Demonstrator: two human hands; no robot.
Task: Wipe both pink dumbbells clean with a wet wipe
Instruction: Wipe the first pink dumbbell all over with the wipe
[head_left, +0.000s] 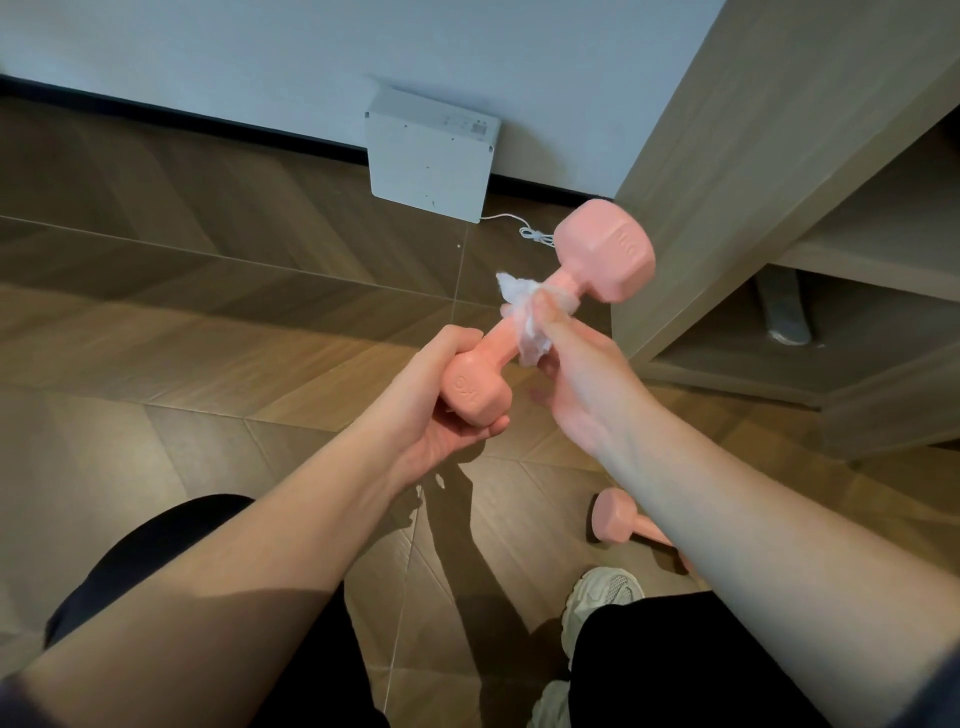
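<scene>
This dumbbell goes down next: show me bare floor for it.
The wood-pattern floor is bare on the left, between the flat white box and the black-trousered left knee. The right is crowded: second pink dumbbell, pale sneaker, light wooden shelf unit, coiled white cable.

Left hand (431, 415) gripping lower head of pink dumbbell (602, 254); right hand (582, 374) pinching wet wipe (524, 317) around handle; second dumbbell (615, 517) lying on floor (208, 338).

Head view: from the person's head, facing forward and down.
Nearness: close above left hand (434, 415) and right hand (584, 387), floor (208, 322) beyond.
</scene>
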